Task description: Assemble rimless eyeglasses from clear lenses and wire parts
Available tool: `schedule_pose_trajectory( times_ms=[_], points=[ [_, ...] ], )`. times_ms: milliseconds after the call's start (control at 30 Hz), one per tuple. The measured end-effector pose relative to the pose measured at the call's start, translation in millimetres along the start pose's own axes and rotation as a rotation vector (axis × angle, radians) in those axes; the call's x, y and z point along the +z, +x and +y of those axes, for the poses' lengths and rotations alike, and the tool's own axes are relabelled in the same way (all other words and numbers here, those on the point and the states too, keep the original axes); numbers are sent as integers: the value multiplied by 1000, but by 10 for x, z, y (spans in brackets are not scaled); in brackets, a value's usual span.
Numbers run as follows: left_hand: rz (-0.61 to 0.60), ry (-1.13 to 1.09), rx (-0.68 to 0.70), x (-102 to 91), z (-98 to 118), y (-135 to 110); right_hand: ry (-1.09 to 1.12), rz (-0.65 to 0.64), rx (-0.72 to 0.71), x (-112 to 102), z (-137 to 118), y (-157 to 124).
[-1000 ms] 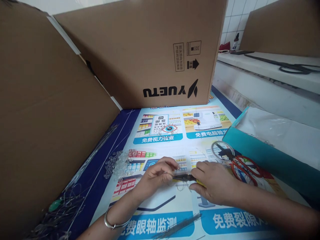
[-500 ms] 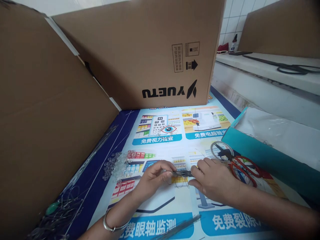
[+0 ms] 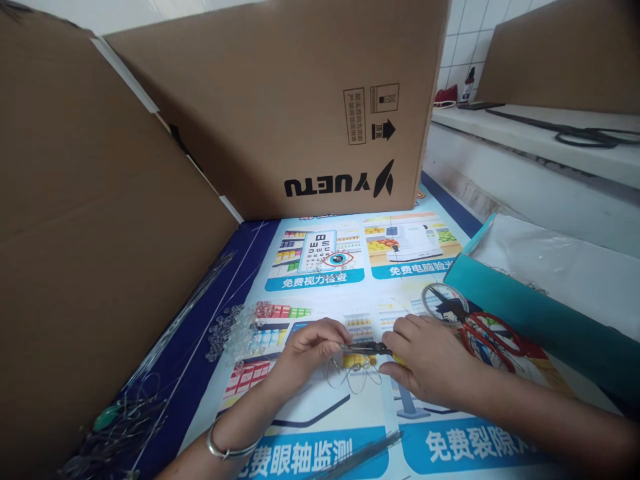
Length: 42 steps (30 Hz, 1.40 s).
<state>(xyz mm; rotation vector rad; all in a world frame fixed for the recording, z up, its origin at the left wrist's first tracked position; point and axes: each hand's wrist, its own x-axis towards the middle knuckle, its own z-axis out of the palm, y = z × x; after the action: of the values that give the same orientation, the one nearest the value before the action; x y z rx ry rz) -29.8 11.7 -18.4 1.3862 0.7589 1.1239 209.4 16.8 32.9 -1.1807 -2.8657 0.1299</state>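
My right hand [image 3: 425, 353] is wrapped round a pair of pliers [image 3: 369, 348] with dark jaws and a bit of yellow handle showing. The jaws point left, reaching the fingertips of my left hand [image 3: 320, 343]. Thumb and forefinger of that left hand pinch a thin wire [image 3: 356, 389], whose loops hang below the pliers. Exactly what the jaws grip is too small to tell. Left of my left hand lies a pile of clear beads [image 3: 237, 333], a few of them pinkish. A bundle of straight thin wires [image 3: 357, 457] lies in front, by the near edge of view.
Red-handled scissors [image 3: 493, 337] lie right of my right hand, beside a teal box [image 3: 540, 313] with a white inside. Cardboard panels [image 3: 240, 107] wall off the back and left. Tangled wires with a green piece [image 3: 105, 417] lie at lower left. Large black scissors [image 3: 585, 137] rest on a ledge.
The pliers have turned slightly, and more of their yellow handle shows. The wire loops below now hang wider and further left. Both hands stay in nearly the same place.
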Motion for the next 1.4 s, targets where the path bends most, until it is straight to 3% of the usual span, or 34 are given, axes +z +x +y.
schedule_pose_trajectory(
  times_ms=[400,1400],
  points=[
    [-40,-36,-1,22,-1,-11,288,-79,-6,16,46,-18],
    [-48,-16,-51,37,19,-13,104,-67,5,58,3,17]
  ],
)
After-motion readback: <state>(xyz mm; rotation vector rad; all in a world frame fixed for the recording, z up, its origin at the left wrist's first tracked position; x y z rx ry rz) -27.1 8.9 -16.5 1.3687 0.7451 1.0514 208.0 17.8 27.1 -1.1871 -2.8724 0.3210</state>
